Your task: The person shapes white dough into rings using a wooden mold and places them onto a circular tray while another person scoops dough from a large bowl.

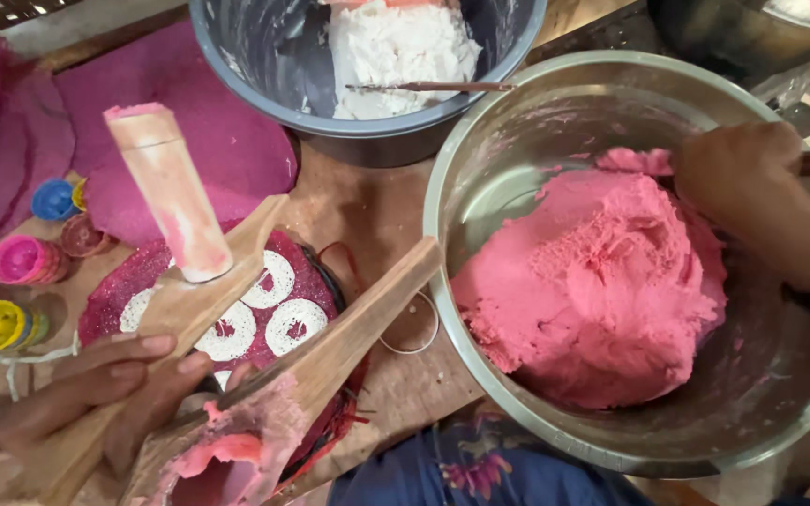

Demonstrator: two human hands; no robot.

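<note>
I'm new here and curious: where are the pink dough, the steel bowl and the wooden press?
pink dough (602,281), head view, middle of the mound
steel bowl (480,197), head view, bare inner wall
wooden press (367,314), head view, upper arm

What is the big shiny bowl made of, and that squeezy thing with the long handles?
The big bowl looks like metal, probably steel: silvery and shiny, with reflections on its wall. The press held by the left hand looks like bare wood: tan, dull, with visible grain, smeared with pink dough.

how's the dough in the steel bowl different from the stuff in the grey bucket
The dough in the steel bowl is pink, the dough in the grey bucket white. The pink mass is a large mound with the right hand on it; the white lump has only a thin stick lying across it. Both look soft and crumbly.
</note>
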